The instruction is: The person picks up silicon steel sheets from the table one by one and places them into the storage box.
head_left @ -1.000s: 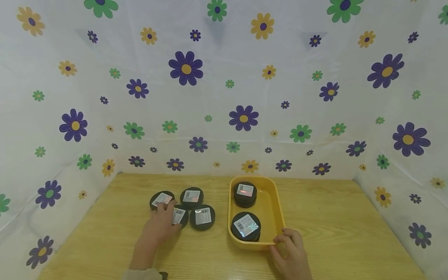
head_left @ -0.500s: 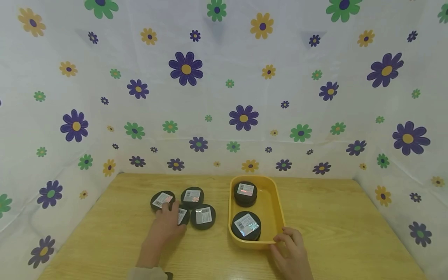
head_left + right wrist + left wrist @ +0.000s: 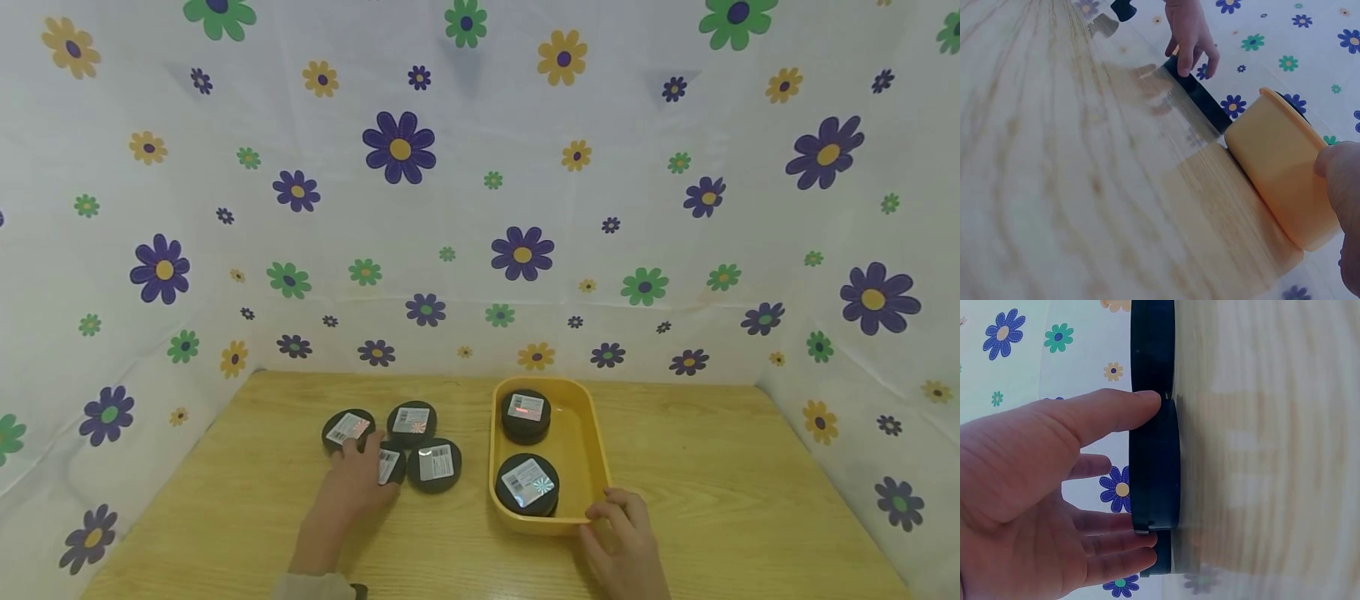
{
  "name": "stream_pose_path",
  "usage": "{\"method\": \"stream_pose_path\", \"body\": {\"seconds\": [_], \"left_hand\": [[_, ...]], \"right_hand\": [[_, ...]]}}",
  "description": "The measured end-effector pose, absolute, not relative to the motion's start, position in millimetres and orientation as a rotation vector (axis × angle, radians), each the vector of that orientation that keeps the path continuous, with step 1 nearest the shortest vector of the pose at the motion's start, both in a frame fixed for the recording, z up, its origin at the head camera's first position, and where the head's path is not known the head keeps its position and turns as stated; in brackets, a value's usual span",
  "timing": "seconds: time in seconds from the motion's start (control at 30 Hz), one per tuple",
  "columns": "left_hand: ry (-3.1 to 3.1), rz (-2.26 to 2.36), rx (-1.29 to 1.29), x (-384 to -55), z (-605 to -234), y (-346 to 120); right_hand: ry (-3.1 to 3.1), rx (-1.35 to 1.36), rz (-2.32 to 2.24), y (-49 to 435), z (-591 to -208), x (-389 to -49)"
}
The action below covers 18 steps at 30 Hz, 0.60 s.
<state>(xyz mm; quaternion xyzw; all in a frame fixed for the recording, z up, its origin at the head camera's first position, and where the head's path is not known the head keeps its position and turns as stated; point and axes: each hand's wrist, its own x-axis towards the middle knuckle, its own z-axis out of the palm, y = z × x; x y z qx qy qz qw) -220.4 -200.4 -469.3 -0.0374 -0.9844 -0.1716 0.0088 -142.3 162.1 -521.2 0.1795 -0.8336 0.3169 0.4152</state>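
In the head view, my left hand grips a flat round black disc with a white barcode label, on the table. The left wrist view has the thumb on one edge of this disc and fingers at the opposite edge. Close around it lie similar labelled discs: one at the far left, one behind and one to the right. My right hand pinches the rim of a yellow tray at its near right corner. Black discs are stacked at the tray's back left and front left.
The wooden table extends right of the tray and in front of it. A white flower-printed cloth encloses the back and both sides. Right of the disc stacks, the tray's yellow floor shows.
My left hand has shifted slightly right and its thumb now lies along the gripped disc's near right edge. The right hand and the tray have stayed in place.
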Motion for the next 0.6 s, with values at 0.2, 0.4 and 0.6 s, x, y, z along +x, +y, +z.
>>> {"method": "stream_pose_path", "body": {"seconds": [0.2, 0.4, 0.6], "left_hand": [[-3.079, -0.565, -0.111, -219, -467, -204], [-3.064, -0.578, -0.116, -216, -463, -206], [-3.048, -0.604, -0.107, -215, -459, -205]], "right_hand": [[-2.084, 0.474, 0.803, 162, -520, -142], [-2.106, 0.449, 0.799, 162, -520, -141], [-2.123, 0.434, 0.806, 161, -520, -140]]}}
